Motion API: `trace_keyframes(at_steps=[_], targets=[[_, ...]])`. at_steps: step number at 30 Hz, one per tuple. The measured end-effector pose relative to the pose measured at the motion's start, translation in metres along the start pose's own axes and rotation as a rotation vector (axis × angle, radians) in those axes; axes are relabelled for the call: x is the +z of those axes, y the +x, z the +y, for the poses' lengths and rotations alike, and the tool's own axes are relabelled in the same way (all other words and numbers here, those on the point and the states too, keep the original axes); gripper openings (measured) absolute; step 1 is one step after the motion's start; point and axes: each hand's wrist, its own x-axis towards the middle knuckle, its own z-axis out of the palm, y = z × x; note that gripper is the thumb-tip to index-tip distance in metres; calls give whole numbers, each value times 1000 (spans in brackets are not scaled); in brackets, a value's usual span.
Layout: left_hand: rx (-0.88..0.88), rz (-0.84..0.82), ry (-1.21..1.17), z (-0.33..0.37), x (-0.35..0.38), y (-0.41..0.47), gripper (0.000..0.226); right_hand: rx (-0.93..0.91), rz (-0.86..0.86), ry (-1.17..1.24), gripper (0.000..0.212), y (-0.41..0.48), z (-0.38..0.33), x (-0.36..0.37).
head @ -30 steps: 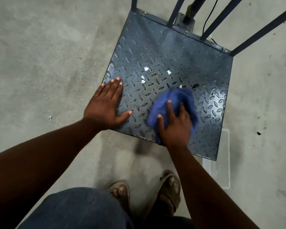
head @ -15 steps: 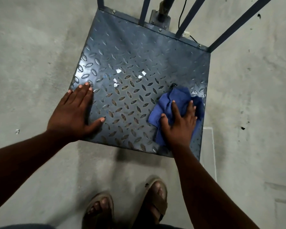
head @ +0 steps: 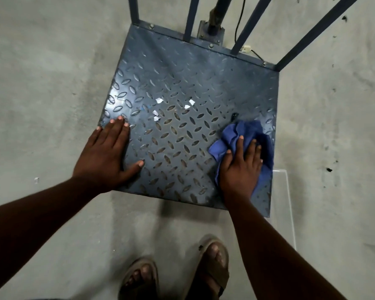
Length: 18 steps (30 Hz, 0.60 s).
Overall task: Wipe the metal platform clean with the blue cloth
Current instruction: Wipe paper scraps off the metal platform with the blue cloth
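Note:
The metal platform (head: 195, 83) is a dark blue checker plate lying low over a concrete floor. A crumpled blue cloth (head: 243, 132) lies near its right edge, and my right hand (head: 240, 169) presses flat on it with fingers spread. My left hand (head: 108, 156) rests flat on the platform's near left corner, fingers straight, thumb out to the right. Several small white paper scraps (head: 158, 109) lie on the plate's middle, and a small black speck (head: 234, 115) sits just beyond the cloth.
Dark blue rails (head: 316, 31) and a post (head: 217, 16) rise from the platform's far edge, with a black cable (head: 239, 20) beside them. My sandalled feet (head: 212, 269) stand on the concrete below. A clear sheet (head: 284, 202) lies right of the platform.
My right hand slid the cloth from the plate's middle front towards its right edge. My left hand stayed on the near left corner. The view shifted as my head moved.

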Motion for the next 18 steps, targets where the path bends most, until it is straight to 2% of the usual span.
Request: trace_keyframes(at_steps=[6,14,18], targets=[[-4,-7,39,9,-4,31,112,-97,-35,-3,62,-10,-23,4],[-22,30,32,10,-2,34,111,-460,-20,75,55,-13,-43,2],[-38,46,17,12,-2,32,107,-620,-117,148,58,-23,-87,9]])
